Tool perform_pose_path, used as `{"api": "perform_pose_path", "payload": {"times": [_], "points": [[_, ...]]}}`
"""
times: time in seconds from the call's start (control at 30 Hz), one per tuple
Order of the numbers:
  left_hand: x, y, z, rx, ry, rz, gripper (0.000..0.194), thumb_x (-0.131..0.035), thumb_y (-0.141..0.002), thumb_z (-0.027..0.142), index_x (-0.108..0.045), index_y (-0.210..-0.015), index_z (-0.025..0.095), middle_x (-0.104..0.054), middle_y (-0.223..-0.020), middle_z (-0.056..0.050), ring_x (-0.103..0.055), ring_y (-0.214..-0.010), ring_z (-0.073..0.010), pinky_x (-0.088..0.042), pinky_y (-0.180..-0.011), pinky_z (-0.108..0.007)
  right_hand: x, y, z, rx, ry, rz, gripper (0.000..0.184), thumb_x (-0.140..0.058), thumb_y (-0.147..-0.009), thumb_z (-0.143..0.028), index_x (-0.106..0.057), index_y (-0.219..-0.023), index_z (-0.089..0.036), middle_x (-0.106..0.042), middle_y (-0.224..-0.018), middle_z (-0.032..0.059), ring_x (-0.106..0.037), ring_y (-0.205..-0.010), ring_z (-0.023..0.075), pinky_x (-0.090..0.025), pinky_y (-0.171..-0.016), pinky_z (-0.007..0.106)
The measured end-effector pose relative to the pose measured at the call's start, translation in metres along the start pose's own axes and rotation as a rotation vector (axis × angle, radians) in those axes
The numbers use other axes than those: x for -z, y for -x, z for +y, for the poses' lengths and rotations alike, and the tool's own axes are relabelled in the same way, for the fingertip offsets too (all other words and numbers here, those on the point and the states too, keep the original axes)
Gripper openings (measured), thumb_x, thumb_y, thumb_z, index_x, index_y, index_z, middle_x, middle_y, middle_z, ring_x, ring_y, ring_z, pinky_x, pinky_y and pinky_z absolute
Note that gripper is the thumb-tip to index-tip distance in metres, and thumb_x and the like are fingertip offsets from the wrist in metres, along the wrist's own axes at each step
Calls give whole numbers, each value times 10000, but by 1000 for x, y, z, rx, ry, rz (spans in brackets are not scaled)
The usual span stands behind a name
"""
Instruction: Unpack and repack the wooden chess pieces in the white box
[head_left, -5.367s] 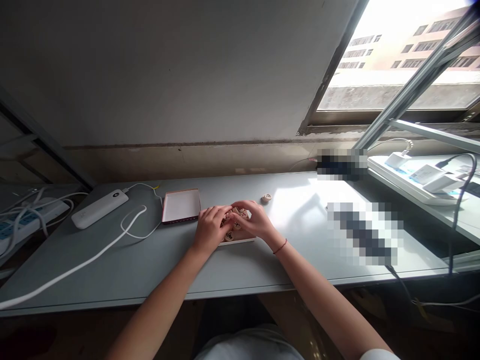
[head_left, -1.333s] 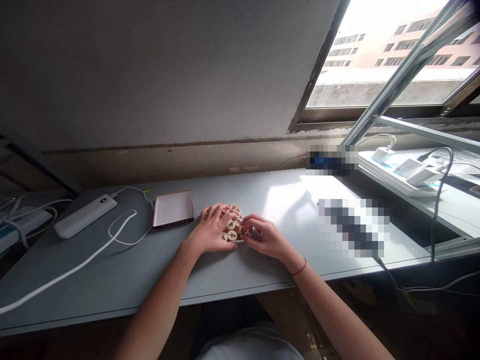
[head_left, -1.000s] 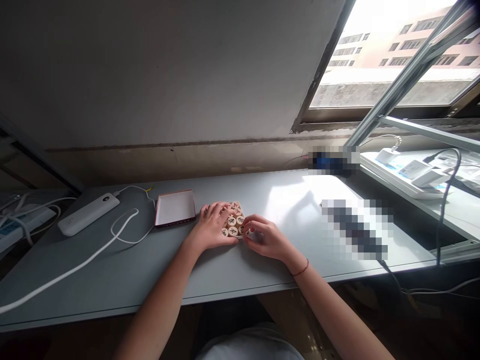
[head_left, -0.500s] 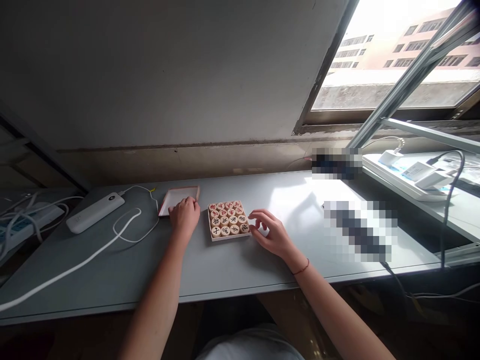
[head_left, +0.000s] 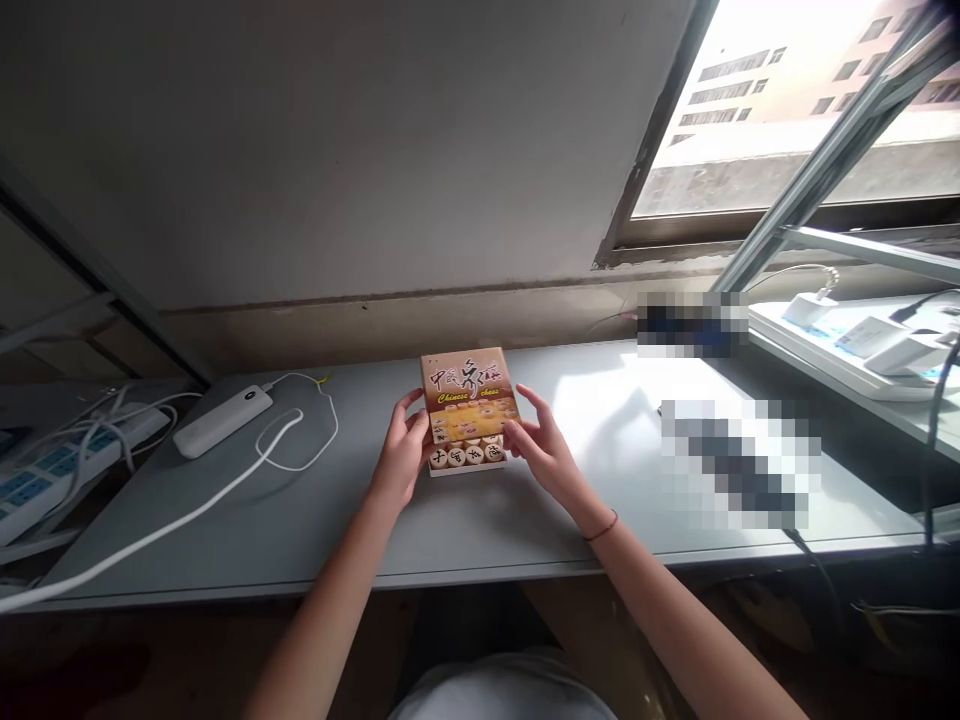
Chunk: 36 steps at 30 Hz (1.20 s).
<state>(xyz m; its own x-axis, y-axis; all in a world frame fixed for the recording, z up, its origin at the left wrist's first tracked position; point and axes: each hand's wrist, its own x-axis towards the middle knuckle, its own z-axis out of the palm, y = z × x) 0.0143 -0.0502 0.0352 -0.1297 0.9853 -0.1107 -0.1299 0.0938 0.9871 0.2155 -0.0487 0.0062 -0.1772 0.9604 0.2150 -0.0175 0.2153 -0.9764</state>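
Note:
A brown and yellow box lid (head_left: 469, 392) printed "Chinese chess" is held above the white box tray (head_left: 469, 469), covering most of it. The front row of round Chinese chess pieces (head_left: 474, 455) still shows below the lid's near edge. My left hand (head_left: 405, 445) grips the lid's left side, thumb toward the front. On the right side, my right hand (head_left: 538, 436) pinches the lid near its front corner, with a red cord on the wrist. The lid hides the rear rows of pieces.
A white power bank (head_left: 223, 420) with a white cable (head_left: 202, 508) lies on the left of the grey table (head_left: 420, 548). Power strips stand at the far left (head_left: 64, 470) and far right (head_left: 840, 345). A blurred dark object (head_left: 731, 465) rests at the right.
The lid, formerly lying inside up to the left of the tray, is now printed side up over the pieces. My left hand brought it rightward, and my right hand now holds it too.

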Motion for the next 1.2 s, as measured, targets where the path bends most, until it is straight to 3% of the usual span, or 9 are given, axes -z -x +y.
{"api": "perform_pose_path", "payload": {"times": [0.17,0.33,0.5,0.67,0.8,0.97,1.2], "points": [[10,-17,-17,-26,-588,76,389,-449,-913,466,-597,-1153,198,-685,-898,-59,-645,-820,-196,-476,-693,-277,-1,-9,3,-158,210,29,499,-495,-873,-519,-560,-1259,-209,-539,-599,-30,-447,-541,119,-364,-534,251],[11,-5,-8,-6,-990,121,316,-457,-908,354,-627,-1132,209,-712,-867,-40,-649,-823,-204,-435,-701,-270,-2,-7,3,-211,325,-43,433,-482,-864,-502,-595,-1178,-225,-526,-564,-42,-405,-509,115,-300,-509,239],[11,3,-3,40,-1166,69,308,-439,-916,335,-632,-1121,212,-725,-835,-31,-663,-830,-207,-423,-684,-257,-3,-1,-4,-227,412,-118,380,-471,-863,-470,-555,-1158,-245,-517,-549,-52,-399,-492,121,-300,-510,239],[14,10,-7,51,-1284,0,329,-389,-943,325,-600,-1167,210,-733,-912,-49,-668,-846,-212,-439,-702,-269,-2,7,-8,-197,583,-215,366,-418,-888,-423,-506,-1191,-238,-414,-485,-84,-360,-454,125,-254,-474,233],[14,14,-15,-76,-1494,-33,346,-341,-967,322,-651,-1038,185,-710,-967,-93,-649,-925,-244,-453,-771,-307,-3,8,-4,-131,752,-264,416,-379,-918,-378,-470,-1297,-231,-445,-496,-69,-390,-445,137,-265,-471,241],[9,-3,-25,-194,-1639,-7,422,-243,-993,262,-644,-982,133,-677,-1001,-134,-625,-959,-269,-459,-788,-346,-4,-6,6,-96,950,-237,453,-350,-954,-369,-434,-1388,-268,-580,-599,-8,-492,-498,164,-276,-488,242],[5,-34,-29,-218,-1594,6,412,-234,-993,235,-629,-992,118,-682,-1000,-137,-638,-934,-254,-449,-785,-329,-7,-27,11,-129,1059,-214,458,-334,-965,-358,-408,-1408,-271,-661,-718,34,-565,-585,199,-294,-504,242]]}}
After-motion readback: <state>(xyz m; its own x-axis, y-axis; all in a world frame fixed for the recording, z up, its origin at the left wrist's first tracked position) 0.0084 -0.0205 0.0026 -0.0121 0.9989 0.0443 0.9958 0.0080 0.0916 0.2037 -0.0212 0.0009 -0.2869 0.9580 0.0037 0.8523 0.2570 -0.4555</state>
